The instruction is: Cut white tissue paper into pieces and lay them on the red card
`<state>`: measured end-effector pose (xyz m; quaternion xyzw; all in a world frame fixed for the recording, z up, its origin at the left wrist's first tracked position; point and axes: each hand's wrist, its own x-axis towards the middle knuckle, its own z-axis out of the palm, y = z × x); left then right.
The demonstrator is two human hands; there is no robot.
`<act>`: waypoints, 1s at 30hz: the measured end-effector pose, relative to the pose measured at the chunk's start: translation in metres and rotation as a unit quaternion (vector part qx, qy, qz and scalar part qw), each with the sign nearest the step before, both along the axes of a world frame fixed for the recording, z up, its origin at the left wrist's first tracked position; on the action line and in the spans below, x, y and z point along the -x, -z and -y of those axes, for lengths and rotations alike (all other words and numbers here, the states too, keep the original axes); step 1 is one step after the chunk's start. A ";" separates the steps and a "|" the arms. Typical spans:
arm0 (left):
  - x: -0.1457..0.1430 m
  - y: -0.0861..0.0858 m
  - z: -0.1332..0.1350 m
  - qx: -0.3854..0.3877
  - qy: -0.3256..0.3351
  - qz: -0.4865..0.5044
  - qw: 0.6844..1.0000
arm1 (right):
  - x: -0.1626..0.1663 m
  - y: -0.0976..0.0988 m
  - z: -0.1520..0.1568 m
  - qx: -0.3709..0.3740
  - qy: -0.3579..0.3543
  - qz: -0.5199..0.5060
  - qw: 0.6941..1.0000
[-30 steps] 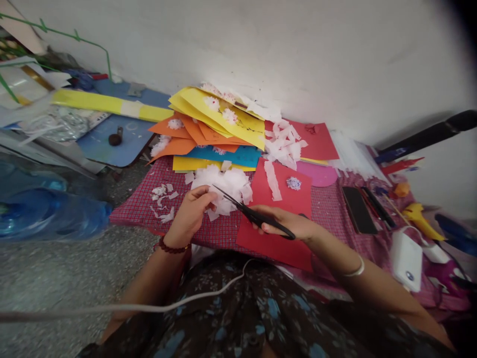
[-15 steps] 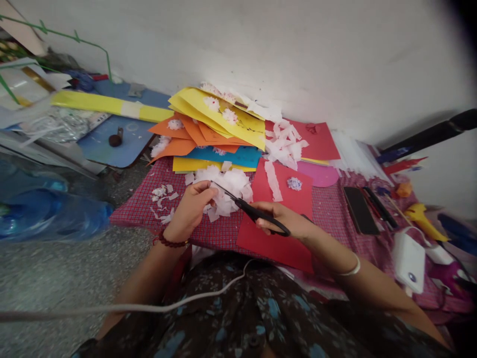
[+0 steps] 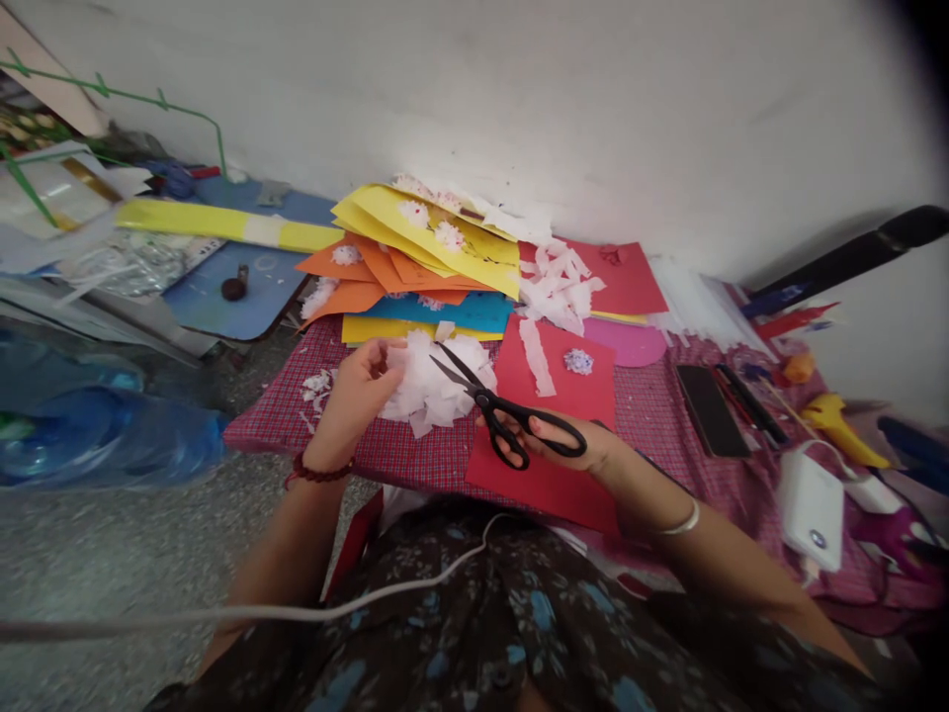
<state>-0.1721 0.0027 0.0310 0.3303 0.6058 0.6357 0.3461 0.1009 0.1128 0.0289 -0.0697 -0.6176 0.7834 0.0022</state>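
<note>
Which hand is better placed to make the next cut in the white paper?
Probably the right hand: its fingers are in the loops of the black scissors, whose open blades point at the white paper. The left hand grips that paper.

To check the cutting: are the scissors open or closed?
Open. The blades of the scissors form a V, apart at the tips, beside the white paper in the left hand; the right hand holds the handles.
</note>
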 end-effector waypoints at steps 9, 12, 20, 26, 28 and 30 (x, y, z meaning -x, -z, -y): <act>-0.020 -0.004 -0.020 -0.039 0.110 0.088 0.989 | 0.005 0.006 0.008 0.082 -0.004 -0.031 0.996; -0.014 -0.004 -0.021 -0.045 0.062 0.043 0.996 | -0.013 0.004 0.008 0.072 0.038 -0.054 0.995; 0.006 -0.006 -0.022 0.030 0.000 -0.151 0.988 | -0.080 0.010 0.029 0.154 0.233 -0.022 0.960; -0.008 -0.020 -0.029 0.057 -0.083 -0.529 0.842 | -0.089 0.031 0.037 0.208 0.203 -0.087 0.953; -0.021 -0.025 -0.032 0.035 -0.069 -0.571 0.817 | -0.092 0.035 0.039 0.206 0.200 -0.102 0.952; -0.037 -0.029 -0.037 0.015 -0.036 -0.590 0.807 | -0.098 0.038 0.044 0.205 0.230 -0.114 0.945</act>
